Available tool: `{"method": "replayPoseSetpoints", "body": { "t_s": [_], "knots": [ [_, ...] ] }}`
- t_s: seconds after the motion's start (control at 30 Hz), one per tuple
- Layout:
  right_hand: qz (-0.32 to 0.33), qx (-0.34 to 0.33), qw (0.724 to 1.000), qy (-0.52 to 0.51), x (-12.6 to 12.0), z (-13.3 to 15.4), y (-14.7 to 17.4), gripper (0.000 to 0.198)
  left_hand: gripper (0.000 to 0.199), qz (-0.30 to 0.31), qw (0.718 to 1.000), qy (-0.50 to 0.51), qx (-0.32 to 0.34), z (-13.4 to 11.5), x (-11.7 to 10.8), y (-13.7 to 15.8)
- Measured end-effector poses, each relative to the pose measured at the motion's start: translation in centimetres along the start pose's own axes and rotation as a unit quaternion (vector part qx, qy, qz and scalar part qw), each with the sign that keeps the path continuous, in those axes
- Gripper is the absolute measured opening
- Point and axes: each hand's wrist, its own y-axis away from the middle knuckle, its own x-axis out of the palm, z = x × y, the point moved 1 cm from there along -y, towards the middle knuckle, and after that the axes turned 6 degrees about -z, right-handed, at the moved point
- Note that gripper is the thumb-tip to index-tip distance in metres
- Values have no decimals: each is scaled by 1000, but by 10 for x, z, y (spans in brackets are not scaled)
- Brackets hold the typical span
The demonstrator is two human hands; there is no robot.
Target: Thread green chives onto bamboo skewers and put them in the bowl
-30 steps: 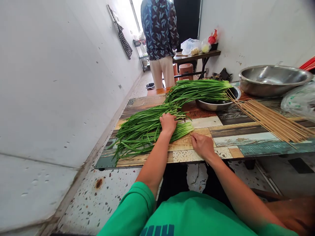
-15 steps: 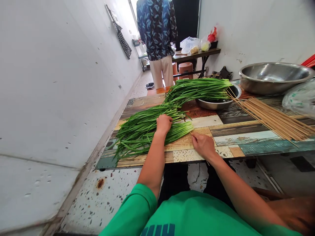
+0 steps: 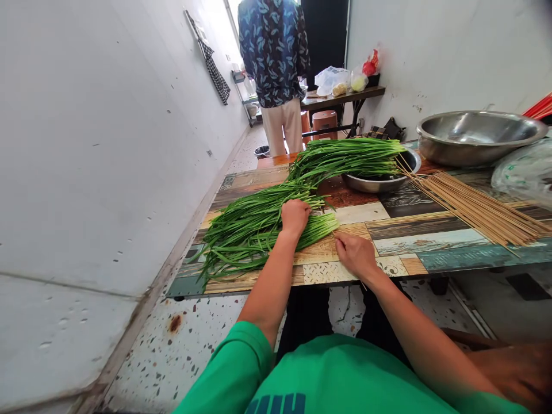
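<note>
Long garlic chives (image 3: 245, 221) lie spread on the patchwork-patterned table (image 3: 345, 261), their pale cut ends to the right. Over the stalks near those ends, my left hand (image 3: 295, 217) is closed, fingertips hidden among the chives. My right hand (image 3: 357, 253) pinches a thin bamboo skewer. Its tip reaches the cut ends of the front chives, and its other end shows below the fist at the table's near edge.
More chives (image 3: 349, 155) rest across a small metal bowl (image 3: 375, 185). Bamboo skewers (image 3: 483, 207) lie at right, below a large steel basin (image 3: 478, 138) and a plastic bag (image 3: 524, 172). Another person (image 3: 276, 63) stands beyond, by a back table (image 3: 340, 99).
My left hand has slid a little to the right along the chives, toward their cut ends. My right hand and the skewer have stayed put.
</note>
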Motion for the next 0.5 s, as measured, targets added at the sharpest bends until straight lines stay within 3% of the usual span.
{"method": "replayPoseSetpoints", "body": {
  "t_s": [0.17, 0.33, 0.5],
  "knots": [
    [-10, 7, 1000, -5, 2, 0, 1, 37, 27, 2, 998, 56, -13, -14, 15, -3],
    [-16, 4, 1000, -7, 2, -1, 0, 36, 20, 11, 994, 98, -37, -8, 26, -7],
    [-11, -7, 1000, -10, 1, -2, 1, 35, 26, 21, 991, 124, -42, -4, 23, -9]
  ]
}}
